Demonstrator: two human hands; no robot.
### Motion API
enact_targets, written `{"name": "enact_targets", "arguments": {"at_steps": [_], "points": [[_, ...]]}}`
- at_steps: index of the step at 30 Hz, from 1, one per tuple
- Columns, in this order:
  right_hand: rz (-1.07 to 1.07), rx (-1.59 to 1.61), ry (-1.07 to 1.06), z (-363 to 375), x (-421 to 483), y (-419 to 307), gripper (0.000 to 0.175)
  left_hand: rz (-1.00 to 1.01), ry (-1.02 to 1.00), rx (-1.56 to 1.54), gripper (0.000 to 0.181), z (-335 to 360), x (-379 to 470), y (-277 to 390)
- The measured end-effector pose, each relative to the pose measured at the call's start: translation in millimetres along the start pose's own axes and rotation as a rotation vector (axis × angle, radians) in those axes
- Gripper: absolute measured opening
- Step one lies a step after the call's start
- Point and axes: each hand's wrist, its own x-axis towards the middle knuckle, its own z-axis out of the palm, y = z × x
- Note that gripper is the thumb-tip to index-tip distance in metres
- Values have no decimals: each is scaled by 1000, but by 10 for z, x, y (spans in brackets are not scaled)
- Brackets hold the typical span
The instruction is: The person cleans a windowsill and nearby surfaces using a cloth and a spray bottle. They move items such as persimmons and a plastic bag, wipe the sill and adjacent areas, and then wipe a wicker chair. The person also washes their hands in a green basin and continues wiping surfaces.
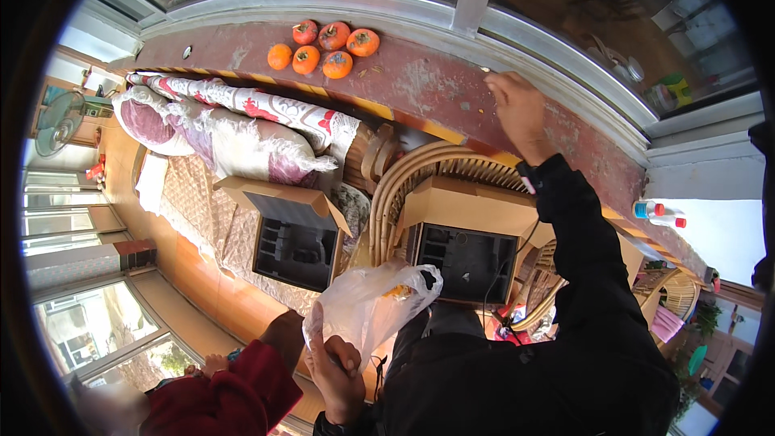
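Note:
My left hand (pixel 338 372) is closed around a handle of a translucent white plastic bag (pixel 369 297). A patch of orange shows inside the bag. My right hand (pixel 519 112) reaches out over a worn red-brown windowsill (pixel 424 82), with its fingertips pinched together just above the surface. A small pale scrap (pixel 486 69) lies by the fingertips, but I cannot tell whether they hold anything. Several orange persimmons (pixel 323 51) sit in two rows on the sill, to the left of that hand.
Two open cardboard boxes with black inserts (pixel 296 254) (pixel 469 254) stand below the sill, one by a rattan chair (pixel 387 194). Cushions (pixel 242 139) lie on a quilted seat (pixel 200 194). A person in a red sleeve (pixel 242 387) is at lower left. Small bottles (pixel 648 210) stand right.

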Motion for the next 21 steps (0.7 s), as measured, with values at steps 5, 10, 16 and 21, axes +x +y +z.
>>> {"name": "enact_targets", "arguments": {"at_steps": [5, 10, 16, 21], "points": [[-67, -129, -69, -119, -139, 279, 9, -1, -44, 83, 49, 64, 18, -56], [-94, -127, -107, -35, -101, 275, 3, 73, -215, 215, 61, 56, 21, -83], [-155, -136, -130, -30, -32, 348, 4, -19, -142, 74, 61, 44, 1, -110], [-115, -117, -44, -18, 147, 409, 9, 4, -90, 164, 51, 128, -40, -109]]}}
